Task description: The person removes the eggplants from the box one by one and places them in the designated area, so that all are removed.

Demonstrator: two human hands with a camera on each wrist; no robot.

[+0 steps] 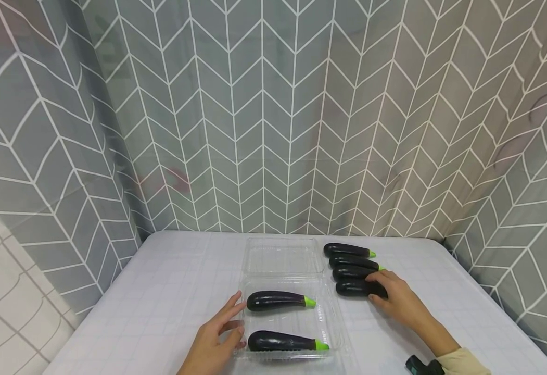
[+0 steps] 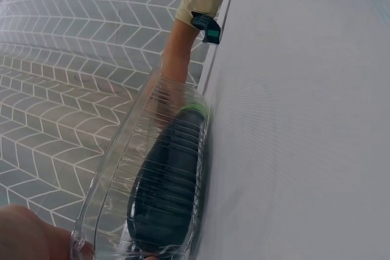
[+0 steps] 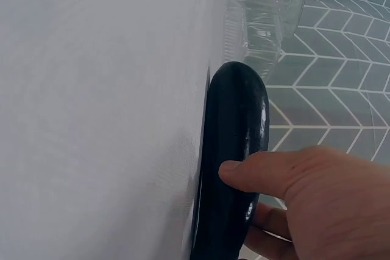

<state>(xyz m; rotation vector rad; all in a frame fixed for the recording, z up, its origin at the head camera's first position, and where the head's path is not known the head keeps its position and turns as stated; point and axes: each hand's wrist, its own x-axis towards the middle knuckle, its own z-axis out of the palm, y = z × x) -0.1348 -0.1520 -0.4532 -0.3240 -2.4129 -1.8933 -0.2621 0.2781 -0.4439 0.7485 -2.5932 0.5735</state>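
On the white table is a clear plastic clamshell container (image 1: pixel 329 317) with its lid (image 1: pixel 282 258) folded back flat. Inside its base lie two dark eggplants, an upper one (image 1: pixel 275 300) and a lower one (image 1: pixel 280 341), green stem ends to the right. My left hand (image 1: pixel 214 333) rests against the container's left wall, fingers spread along it. To the right, my right hand (image 1: pixel 397 302) grips the nearest eggplant (image 1: pixel 355 288) of a row; in the right wrist view the thumb presses one side of that eggplant (image 3: pixel 231 114), and the other fingers are partly hidden behind it.
Beyond the gripped eggplant lie more eggplants side by side, the farthest one (image 1: pixel 345 249) near the table's back edge. A grey chevron-patterned curtain (image 1: pixel 278 130) hangs behind and beside the white table (image 1: pixel 170 281). A dark strap (image 1: pixel 423 366) sits at my right wrist.
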